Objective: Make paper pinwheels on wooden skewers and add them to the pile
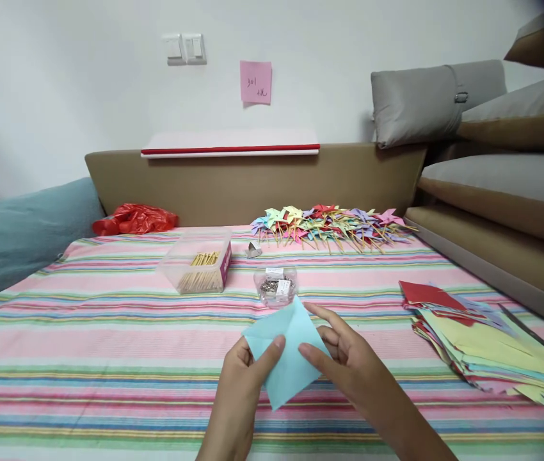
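Note:
A square of light-blue paper point(294, 365) with a crease across it is held up between both hands over the striped sheet. My left hand point(248, 378) pinches its left side, thumb on the front and fingers behind. On the right side, my right hand point(349, 365) has its thumb on the paper's face, and its index finger reaches along the upper right edge. Just beyond the paper sits a small clear container point(276, 286) of metal pins or fasteners. To its left is a clear plastic box point(200, 269) of thin wooden sticks.
Finished paper pinwheels point(329, 224) lie heaped at the back. Stacked coloured paper point(483, 339) with dark scissors point(541, 339) is at the right. A red plastic bag point(137, 219) lies at the back left. Cushions point(507, 186) rise along the right; a blue-green cushion point(27, 230) borders the left.

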